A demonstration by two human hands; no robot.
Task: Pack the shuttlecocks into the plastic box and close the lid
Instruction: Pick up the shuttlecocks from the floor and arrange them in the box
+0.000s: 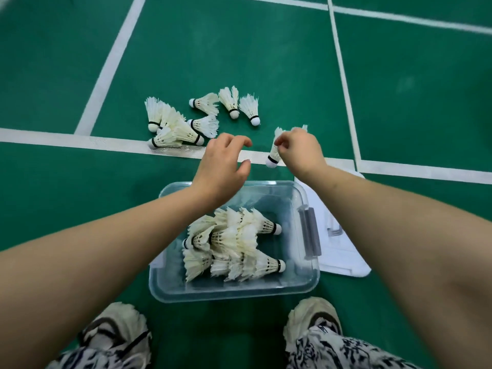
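Observation:
A clear plastic box (306,284) stands open on the green court floor, with several white shuttlecocks (234,246) lying inside. More loose shuttlecocks (183,123) lie in a cluster on the floor beyond the box. My right hand (300,150) pinches one shuttlecock (273,155) by its feathers, cork down, just past the box's far right corner. My left hand (222,166) hovers over the far rim of the box with relaxed, empty fingers, reaching toward the loose cluster. The white lid (343,259) lies flat on the floor to the right of the box, partly under my right forearm.
White court lines (80,142) cross the green floor beyond the box. My two shoes (117,334) stand just in front of the box's near side. A grey latch handle (310,234) sits on the box's right rim.

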